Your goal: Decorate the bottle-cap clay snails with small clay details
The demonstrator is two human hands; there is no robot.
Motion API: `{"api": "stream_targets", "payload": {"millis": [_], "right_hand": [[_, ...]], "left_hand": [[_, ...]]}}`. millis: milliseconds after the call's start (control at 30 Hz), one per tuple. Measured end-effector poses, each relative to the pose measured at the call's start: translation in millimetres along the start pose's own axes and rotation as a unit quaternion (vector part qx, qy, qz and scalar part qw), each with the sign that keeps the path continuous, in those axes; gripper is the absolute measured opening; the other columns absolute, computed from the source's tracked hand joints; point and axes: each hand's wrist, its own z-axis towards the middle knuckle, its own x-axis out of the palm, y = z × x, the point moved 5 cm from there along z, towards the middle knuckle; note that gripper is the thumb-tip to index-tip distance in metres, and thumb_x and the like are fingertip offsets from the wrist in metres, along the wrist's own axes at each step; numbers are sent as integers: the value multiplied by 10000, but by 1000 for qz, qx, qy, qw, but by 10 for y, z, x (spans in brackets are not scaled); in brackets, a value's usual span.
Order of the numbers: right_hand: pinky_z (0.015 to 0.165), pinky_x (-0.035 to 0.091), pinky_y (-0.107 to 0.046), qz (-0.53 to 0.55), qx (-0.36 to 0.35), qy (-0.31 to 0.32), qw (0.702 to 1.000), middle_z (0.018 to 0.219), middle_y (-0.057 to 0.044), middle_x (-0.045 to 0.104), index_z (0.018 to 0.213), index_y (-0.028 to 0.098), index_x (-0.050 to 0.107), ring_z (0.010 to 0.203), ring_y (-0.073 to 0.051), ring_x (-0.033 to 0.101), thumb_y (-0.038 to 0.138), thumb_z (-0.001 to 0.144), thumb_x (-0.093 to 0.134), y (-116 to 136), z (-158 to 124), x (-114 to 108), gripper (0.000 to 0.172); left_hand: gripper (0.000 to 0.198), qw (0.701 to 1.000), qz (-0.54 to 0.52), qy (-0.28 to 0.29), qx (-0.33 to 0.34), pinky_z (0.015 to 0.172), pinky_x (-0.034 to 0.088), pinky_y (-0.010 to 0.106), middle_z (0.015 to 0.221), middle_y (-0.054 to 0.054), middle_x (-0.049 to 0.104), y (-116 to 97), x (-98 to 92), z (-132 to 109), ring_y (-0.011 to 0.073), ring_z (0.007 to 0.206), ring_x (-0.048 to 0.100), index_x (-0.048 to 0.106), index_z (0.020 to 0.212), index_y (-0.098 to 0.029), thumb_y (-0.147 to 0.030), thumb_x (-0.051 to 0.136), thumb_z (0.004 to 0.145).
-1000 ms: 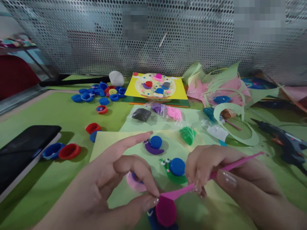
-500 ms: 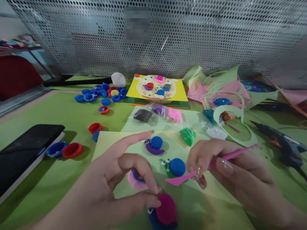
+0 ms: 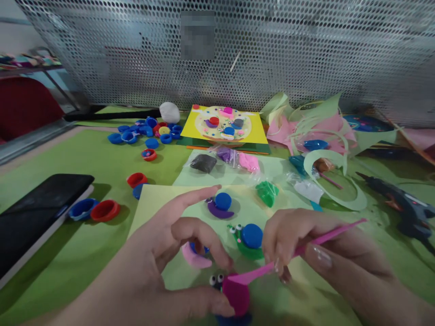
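Observation:
Low in the middle, my left hand (image 3: 152, 262) has its thumb and a bent finger around the magenta cap (image 3: 238, 296) of a dark blue clay snail (image 3: 234, 320). Two googly eyes (image 3: 216, 279) show on this snail, between the fingers. A pink plastic modelling knife (image 3: 258, 272) is gripped in my right hand (image 3: 316, 244), its flat tip at the cap's upper edge. Close by on the paper lie a green clay snail (image 3: 245, 248) with a blue cap, a purple one (image 3: 219, 210) with a blue cap, and a pink one (image 3: 196, 259) partly behind my left fingers.
Bagged clay (image 3: 203, 163), a green clay lump (image 3: 267, 192) and a finished snail picture (image 3: 190, 124) sit beyond the pale paper (image 3: 152, 199). Bottle caps (image 3: 105, 210) and a phone (image 3: 37, 203) lie left. A glue gun (image 3: 397, 199) and paper scraps (image 3: 306, 122) are right.
The knife tip has moved down and left, from beside the green snail to the magenta cap. My left fingers have shifted slightly, and the snail's eyes now show.

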Motion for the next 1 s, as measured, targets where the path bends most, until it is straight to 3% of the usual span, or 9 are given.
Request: {"api": "stream_targets", "payload": {"millis": [167, 333, 433, 633, 700, 833, 1000], "right_hand": [[716, 485, -231, -14, 13, 30, 999, 837, -28, 608, 956, 205, 676, 772, -125, 585, 282, 970, 468, -11, -13, 42, 222], [698, 484, -222, -6, 31, 27, 999, 828, -28, 615, 935, 193, 687, 746, -116, 580, 296, 966, 478, -47, 6, 42, 235], [712, 486, -216, 22, 40, 35, 998, 831, -28, 616, 936, 182, 689, 761, -108, 590, 288, 968, 479, -60, 24, 70, 237], [692, 487, -212, 72, 57, 36, 995, 826, -37, 624, 938, 168, 689, 752, -108, 581, 288, 968, 482, -101, 1, 89, 241], [681, 487, -215, 91, 63, 30, 993, 816, -40, 625, 932, 162, 688, 739, -108, 576, 282, 963, 493, -129, -5, 74, 230], [656, 481, -220, 125, 75, 22, 989, 791, -37, 617, 913, 148, 678, 710, -106, 573, 267, 958, 506, -189, 18, 51, 214], [648, 487, -221, 156, 86, 31, 984, 795, -40, 622, 907, 134, 677, 707, -103, 587, 251, 959, 504, -227, 49, 69, 215]], "left_hand": [[245, 998, 15, 51, 14, 1111, 243, 392, 789, -38, 628, 89, 15, -26, 190, 856, 596, 683, 718, -288, -429, 831, 581], [247, 999, 33, 41, -14, 1123, 217, 409, 785, -6, 631, 100, 8, -31, 274, 1101, 510, 678, 669, -282, -458, 823, 572], [228, 998, 38, 48, -16, 1139, 195, 406, 784, -6, 655, 84, 30, -16, 270, 1123, 509, 666, 618, -273, -438, 821, 583], [211, 995, -5, 96, -9, 1175, 80, 378, 644, -75, 660, 84, 97, 8, 162, 797, 628, 632, 625, -256, -337, 826, 617], [224, 993, -34, 107, -19, 1172, 115, 377, 650, -92, 673, 86, 119, 13, 140, 710, 634, 652, 738, -265, -283, 833, 608], [552, 988, -85, 122, -32, 1144, 223, 387, 660, -102, 675, 97, 149, 21, 143, 700, 645, 620, 1074, -294, -213, 847, 578], [267, 987, -57, 150, -30, 1170, 105, 355, 704, -87, 696, 119, 150, 10, 140, 730, 650, 682, 829, -274, -200, 816, 611]]}}
